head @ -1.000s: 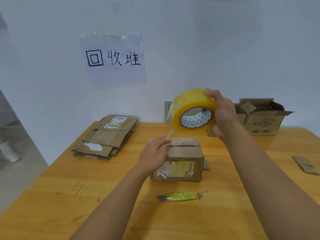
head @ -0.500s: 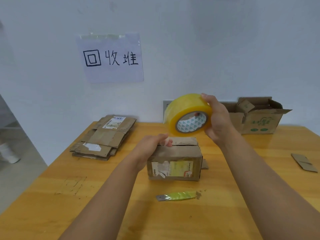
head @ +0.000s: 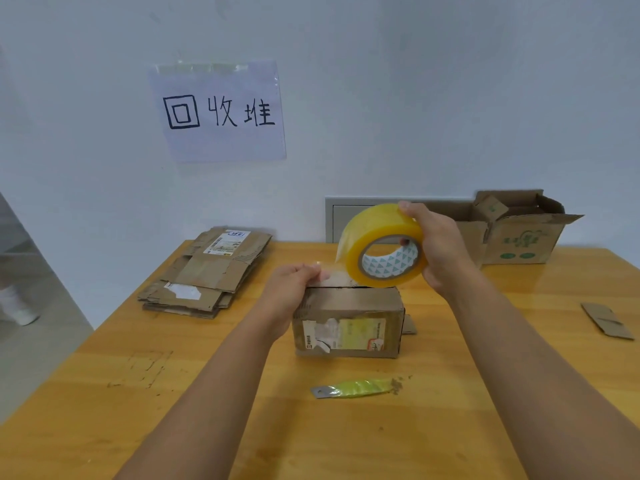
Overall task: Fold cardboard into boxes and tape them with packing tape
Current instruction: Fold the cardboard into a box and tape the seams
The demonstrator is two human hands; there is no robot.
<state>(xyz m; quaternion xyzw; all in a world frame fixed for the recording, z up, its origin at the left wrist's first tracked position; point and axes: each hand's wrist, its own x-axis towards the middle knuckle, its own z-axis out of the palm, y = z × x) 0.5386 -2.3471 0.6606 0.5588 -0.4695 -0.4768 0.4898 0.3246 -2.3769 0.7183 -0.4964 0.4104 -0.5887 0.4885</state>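
Observation:
A small closed cardboard box with a torn label on its front stands mid-table. My right hand grips a big roll of yellowish packing tape, holding it just above the box's top right edge. A short strip of tape runs from the roll to my left hand, which pinches the free end and presses it down at the box's top left edge.
A yellow-green utility knife lies in front of the box. A stack of flattened cartons sits at the back left, an open carton at the back right, a cardboard scrap at the right. A paper sign hangs on the wall.
The tape roll has come down from well above the box to its top edge. My left hand has lowered the free tape end onto the box's left top edge.

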